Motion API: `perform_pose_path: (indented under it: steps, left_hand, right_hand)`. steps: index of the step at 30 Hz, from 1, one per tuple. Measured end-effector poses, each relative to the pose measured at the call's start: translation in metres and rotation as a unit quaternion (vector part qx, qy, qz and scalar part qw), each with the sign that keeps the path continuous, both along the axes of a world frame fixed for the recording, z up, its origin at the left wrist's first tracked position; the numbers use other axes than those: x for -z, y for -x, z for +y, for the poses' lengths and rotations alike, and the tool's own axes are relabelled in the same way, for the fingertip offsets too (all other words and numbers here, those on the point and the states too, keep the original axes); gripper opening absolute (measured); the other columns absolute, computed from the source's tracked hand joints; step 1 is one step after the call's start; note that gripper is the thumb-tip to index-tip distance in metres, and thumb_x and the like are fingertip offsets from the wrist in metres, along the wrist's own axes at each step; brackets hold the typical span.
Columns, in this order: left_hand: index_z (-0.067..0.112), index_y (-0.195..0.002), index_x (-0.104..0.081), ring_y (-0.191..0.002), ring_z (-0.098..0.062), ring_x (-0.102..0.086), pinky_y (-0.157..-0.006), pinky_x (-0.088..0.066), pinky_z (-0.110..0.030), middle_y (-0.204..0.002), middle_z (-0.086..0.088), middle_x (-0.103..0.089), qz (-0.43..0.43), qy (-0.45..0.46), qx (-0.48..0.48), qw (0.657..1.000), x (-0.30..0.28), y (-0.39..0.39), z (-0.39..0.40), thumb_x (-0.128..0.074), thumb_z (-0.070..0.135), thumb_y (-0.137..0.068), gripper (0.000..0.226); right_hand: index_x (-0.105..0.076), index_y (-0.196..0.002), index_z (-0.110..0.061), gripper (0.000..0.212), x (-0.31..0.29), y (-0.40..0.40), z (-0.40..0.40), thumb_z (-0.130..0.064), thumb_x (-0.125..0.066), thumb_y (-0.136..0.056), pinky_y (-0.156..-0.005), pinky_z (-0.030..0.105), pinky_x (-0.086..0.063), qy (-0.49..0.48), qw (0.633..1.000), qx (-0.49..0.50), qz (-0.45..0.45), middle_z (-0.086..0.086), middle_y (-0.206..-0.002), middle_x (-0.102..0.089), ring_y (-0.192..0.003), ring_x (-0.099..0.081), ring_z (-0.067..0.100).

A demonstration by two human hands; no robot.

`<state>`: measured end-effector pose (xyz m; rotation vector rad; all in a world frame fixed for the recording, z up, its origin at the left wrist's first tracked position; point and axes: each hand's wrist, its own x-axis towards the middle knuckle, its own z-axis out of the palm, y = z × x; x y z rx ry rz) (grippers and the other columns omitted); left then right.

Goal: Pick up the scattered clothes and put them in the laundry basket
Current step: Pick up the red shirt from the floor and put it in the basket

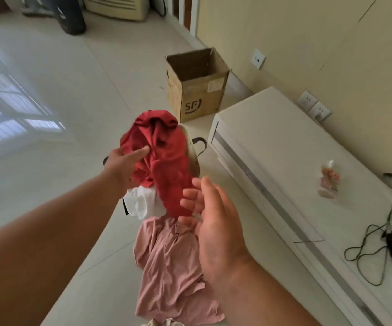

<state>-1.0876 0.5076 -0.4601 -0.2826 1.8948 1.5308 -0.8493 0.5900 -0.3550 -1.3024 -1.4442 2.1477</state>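
Here my left hand (124, 161) lay spread against the red garment (164, 158), heaped over the laundry basket (193, 154). My right hand (209, 212) hung open beside it. Pink shirt (171, 267) lay on the floor.

Lighting: bright, soft daylight. Window glare (13, 109) lay across the glossy floor (72, 78) at left. Shadows faint. Motion blur softened everything; edges bowed, probably from wide-angle distortion.
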Motion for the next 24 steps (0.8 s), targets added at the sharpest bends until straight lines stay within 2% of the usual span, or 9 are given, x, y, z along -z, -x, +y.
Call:
perform_pose_path:
  steps: [3, 5, 8, 11, 13, 16, 18, 20, 24]
  left_hand:
    - [0.021, -0.123, -0.065, -0.104, -0.034, -0.066, -0.087, -0.059, -0.062, -0.117, -0.006, -0.068, 0.008, 0.110, 0.050, 0.993, 0.065, -0.016, -0.009, -0.091, 0.048, -0.074, 0.062]
    - [0.023, -0.131, -0.057, -0.111, -0.036, -0.063, -0.090, -0.060, -0.062, -0.120, -0.005, -0.065, 0.025, 0.178, 0.061, 0.982, 0.097, -0.029, -0.016, -0.090, 0.052, -0.072, 0.073]
    - [0.026, -0.150, -0.047, -0.110, -0.037, -0.063, -0.093, -0.061, -0.055, -0.140, -0.013, -0.055, 0.027, 0.260, 0.080, 0.962, 0.138, -0.037, -0.018, -0.089, 0.057, -0.067, 0.099]
    - [0.029, -0.156, -0.040, -0.092, -0.030, -0.059, -0.085, -0.060, -0.047, -0.143, -0.019, -0.046, 0.032, 0.280, 0.062, 0.957, 0.166, -0.039, -0.011, -0.089, 0.051, -0.072, 0.100]
    - [0.037, -0.159, -0.032, -0.108, -0.036, -0.060, -0.074, -0.057, -0.043, -0.146, -0.020, -0.044, 0.030, 0.265, 0.039, 0.963, 0.183, -0.035, -0.006, -0.090, 0.049, -0.072, 0.105]
    - [0.050, -0.162, -0.020, -0.126, -0.044, -0.058, -0.084, -0.063, -0.054, -0.156, -0.016, -0.044, 0.014, 0.246, 0.025, 0.969, 0.206, -0.025, -0.002, -0.089, 0.054, -0.070, 0.115]
    - [0.043, -0.165, -0.023, -0.125, -0.043, -0.062, -0.076, -0.064, -0.049, -0.158, -0.012, -0.048, 0.008, 0.250, 0.041, 0.967, 0.216, -0.019, 0.001, -0.087, 0.049, -0.079, 0.108]
    - [0.029, -0.162, -0.038, -0.113, -0.041, -0.069, -0.070, -0.063, -0.046, -0.146, -0.013, -0.060, -0.016, 0.239, 0.029, 0.970, 0.222, -0.012, 0.003, -0.087, 0.032, -0.085, 0.091]
    - [0.006, -0.134, -0.058, -0.082, -0.034, -0.071, -0.091, -0.063, -0.060, -0.100, -0.014, -0.066, -0.085, 0.192, 0.014, 0.978, 0.222, -0.003, 0.005, -0.080, 0.008, -0.090, 0.050]
  right_hand:
    - [-0.074, -0.115, -0.028, 0.032, 0.044, 0.020, 0.014, -0.052, -0.055, -0.106, -0.080, 0.039, -0.064, -0.009, 1.000, 0.011, -0.007, 0.002, -0.108, -0.080, -0.100, -0.076, 0.017]
    - [-0.074, -0.117, -0.027, 0.033, 0.066, 0.026, 0.019, -0.052, -0.056, -0.105, -0.078, 0.037, -0.061, -0.011, 1.000, 0.019, -0.008, 0.003, -0.109, -0.080, -0.101, -0.076, 0.016]
    - [-0.074, -0.125, -0.025, 0.038, 0.091, 0.029, 0.021, -0.052, -0.056, -0.105, -0.079, 0.037, -0.061, -0.012, 1.000, 0.022, -0.011, 0.000, -0.108, -0.080, -0.101, -0.077, 0.015]
    - [-0.075, -0.120, -0.027, 0.041, 0.107, 0.025, 0.026, -0.057, -0.058, -0.099, -0.080, 0.038, -0.061, -0.014, 0.999, 0.038, -0.009, -0.002, -0.105, -0.081, -0.099, -0.077, 0.014]
    - [-0.078, -0.109, -0.033, 0.038, 0.115, 0.021, 0.028, -0.061, -0.058, -0.093, -0.082, 0.044, -0.062, -0.012, 0.999, 0.041, -0.011, -0.003, -0.102, -0.083, -0.099, -0.077, 0.016]
    - [-0.079, -0.103, -0.036, 0.032, 0.124, 0.014, 0.033, -0.058, -0.057, -0.100, -0.087, 0.049, -0.062, -0.012, 0.999, 0.037, -0.013, -0.003, -0.102, -0.083, -0.098, -0.077, 0.017]
    - [-0.078, -0.109, -0.034, 0.031, 0.128, 0.010, 0.036, -0.054, -0.055, -0.105, -0.084, 0.044, -0.062, -0.018, 0.999, 0.042, -0.004, -0.003, -0.102, -0.083, -0.101, -0.078, 0.017]
    - [-0.078, -0.111, -0.034, 0.033, 0.132, 0.008, 0.037, -0.056, -0.054, -0.104, -0.083, 0.042, -0.062, -0.023, 0.999, 0.049, -0.001, -0.002, -0.104, -0.083, -0.102, -0.078, 0.016]
    - [-0.079, -0.108, -0.037, 0.035, 0.132, 0.006, 0.037, -0.060, -0.054, -0.100, -0.081, 0.040, -0.060, -0.020, 0.998, 0.061, 0.002, -0.004, -0.103, -0.084, -0.101, -0.079, 0.014]
